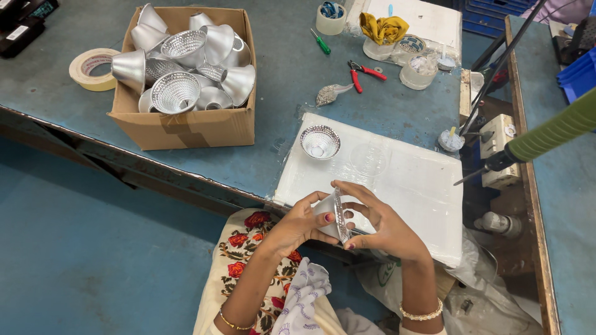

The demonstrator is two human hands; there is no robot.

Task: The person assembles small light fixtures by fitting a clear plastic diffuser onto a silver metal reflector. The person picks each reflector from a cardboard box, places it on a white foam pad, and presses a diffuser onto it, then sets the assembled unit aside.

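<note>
At lower centre, the left hand [298, 224] and right hand [382, 224] together hold a silver reflector [335, 214] on its side above the near edge of the white board [410, 186], fingers clamped on cone and rim. It looks light, thin, stiff and smooth, probably easy to dent, so the rim gives the safest grip. Another reflector [320, 141] sits on the board; more fill the box [186, 127] at upper left.

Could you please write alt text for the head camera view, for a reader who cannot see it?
Seen from above, a person's left hand and right hand together hold a silver cone-shaped reflector over a white board on a blue workbench. Another reflector rests on the board; a cardboard box of reflectors stands to the left.
</note>
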